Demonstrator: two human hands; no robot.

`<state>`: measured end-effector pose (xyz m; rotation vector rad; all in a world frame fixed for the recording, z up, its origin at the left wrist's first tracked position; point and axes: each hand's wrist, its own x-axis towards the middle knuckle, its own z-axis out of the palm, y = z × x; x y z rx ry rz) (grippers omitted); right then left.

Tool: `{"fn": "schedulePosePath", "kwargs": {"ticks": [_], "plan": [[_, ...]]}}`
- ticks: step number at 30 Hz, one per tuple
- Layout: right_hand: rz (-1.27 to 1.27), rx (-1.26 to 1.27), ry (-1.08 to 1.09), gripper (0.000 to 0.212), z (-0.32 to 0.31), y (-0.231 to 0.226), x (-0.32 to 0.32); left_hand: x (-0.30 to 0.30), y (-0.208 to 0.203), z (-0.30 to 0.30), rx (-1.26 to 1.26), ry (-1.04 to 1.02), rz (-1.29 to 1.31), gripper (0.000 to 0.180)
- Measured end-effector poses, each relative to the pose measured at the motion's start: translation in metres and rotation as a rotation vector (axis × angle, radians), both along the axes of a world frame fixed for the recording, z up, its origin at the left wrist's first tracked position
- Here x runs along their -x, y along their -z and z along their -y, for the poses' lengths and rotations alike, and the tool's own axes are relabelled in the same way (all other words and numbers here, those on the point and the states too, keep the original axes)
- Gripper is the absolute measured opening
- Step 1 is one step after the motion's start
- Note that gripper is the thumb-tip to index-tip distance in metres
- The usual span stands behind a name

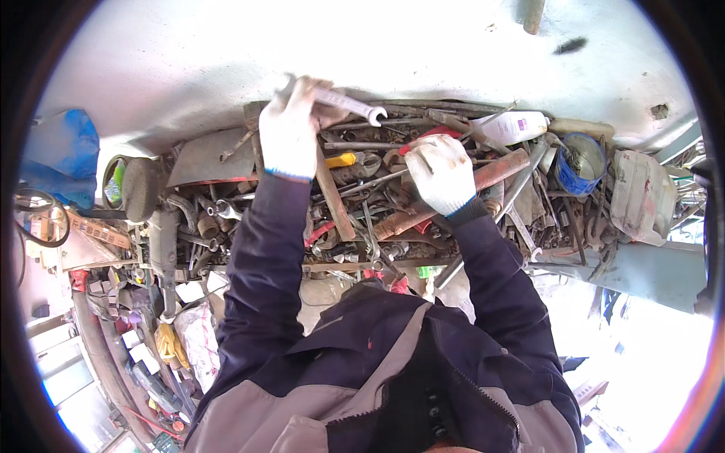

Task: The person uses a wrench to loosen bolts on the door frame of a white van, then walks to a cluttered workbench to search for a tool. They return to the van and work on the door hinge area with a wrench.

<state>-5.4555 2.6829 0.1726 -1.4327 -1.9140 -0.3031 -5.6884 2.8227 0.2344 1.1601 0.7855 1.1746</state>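
Note:
My left hand (pixel 291 136), in a white work glove, is raised at the back of the tool pile, close to the pale wall. Its fingers wrap round a silver open-ended wrench (pixel 349 103), whose jaw points right. My right hand (pixel 442 172), gloved the same way, is low over the middle of the pile with its fingers curled down. A red-handled tool (pixel 432 136) lies just behind it, and a rusty flat bar (pixel 495 172) passes beside its wrist. Whatever the right fingers grip is hidden. Between the hands lie a yellow-handled tool (pixel 341 160) and a rusty strip (pixel 332 192).
Loose metal tools and parts crowd the bench. A white bottle (pixel 517 127), a blue bucket (pixel 580 181) and a dirty plastic jug (pixel 642 196) are at the right. A blue bag (pixel 64 158) sits far left. The wall (pixel 362 45) rises behind the pile.

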Motion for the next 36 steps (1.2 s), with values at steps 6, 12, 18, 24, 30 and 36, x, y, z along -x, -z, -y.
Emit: {"fn": "schedulePosePath", "kwargs": {"ticks": [6,12,18,24,30,36], "plan": [[-0.136,-0.049,0.017,0.015,0.021,-0.026,0.018,0.026,0.014,0.057,0.185,-0.071,0.303,0.038],[-0.478,0.050,-0.065,0.018,0.057,-0.041,0.037,0.018,0.007,0.103,0.178,-0.009,0.217,0.047],[-0.535,0.062,0.002,0.019,0.095,-0.042,0.034,-0.010,0.002,0.140,0.151,-0.056,0.274,0.050],[-0.902,0.162,0.029,0.021,0.127,-0.040,0.035,-0.009,0.002,0.165,0.308,0.214,0.508,0.044],[-1.224,0.292,0.057,0.025,0.158,-0.042,0.033,-0.025,0.023,0.197,-0.216,-0.106,-0.117,0.037],[-1.719,0.431,-0.009,0.030,0.177,-0.034,0.035,-0.031,0.012,0.238,-0.018,-0.167,-0.101,0.031]]}}
